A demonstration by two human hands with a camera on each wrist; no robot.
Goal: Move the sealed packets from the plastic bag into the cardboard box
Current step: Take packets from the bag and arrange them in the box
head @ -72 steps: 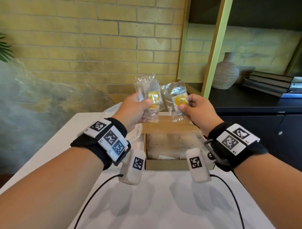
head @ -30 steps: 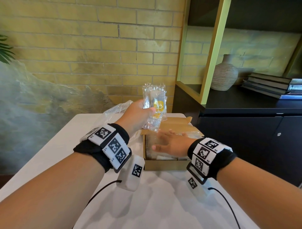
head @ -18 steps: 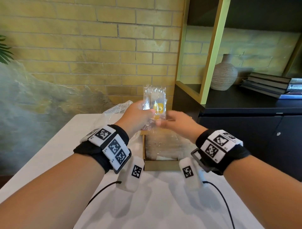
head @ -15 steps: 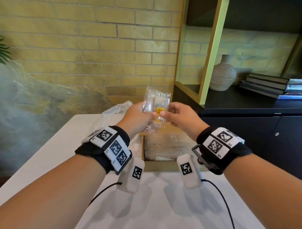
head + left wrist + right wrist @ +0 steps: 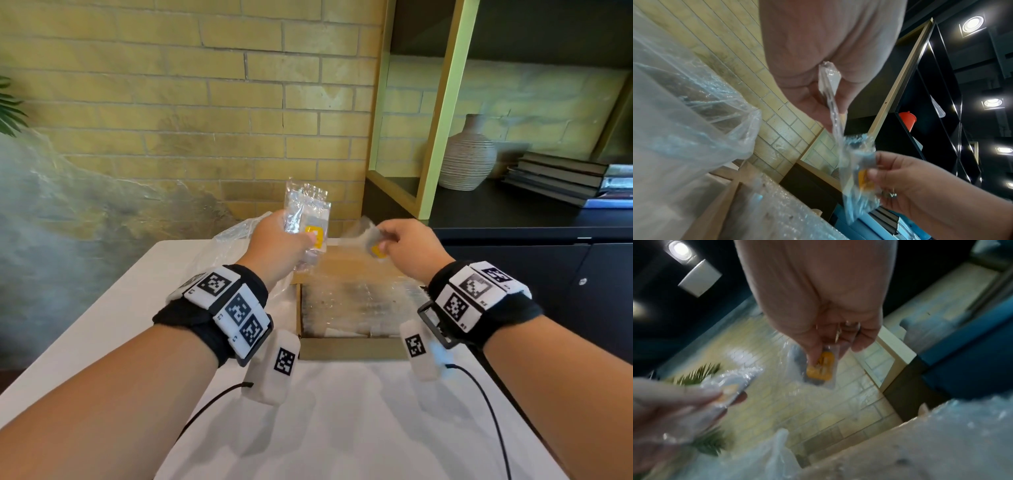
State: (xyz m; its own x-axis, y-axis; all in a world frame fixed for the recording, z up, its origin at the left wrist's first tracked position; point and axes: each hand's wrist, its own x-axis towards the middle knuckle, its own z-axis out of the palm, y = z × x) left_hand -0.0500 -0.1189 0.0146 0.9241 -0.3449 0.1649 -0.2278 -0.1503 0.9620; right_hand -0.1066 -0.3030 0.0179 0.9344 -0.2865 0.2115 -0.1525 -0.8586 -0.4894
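A sealed packet point(image 5: 307, 219) is pinched upright in the left hand point(image 5: 277, 248); a second packet point(image 5: 371, 240) is pinched by the right hand point(image 5: 409, 250), both raised above the cardboard box point(image 5: 349, 347) on the table point(image 5: 342, 428)

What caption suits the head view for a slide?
Each hand, left and right, holds a sealed packet above the cardboard box.
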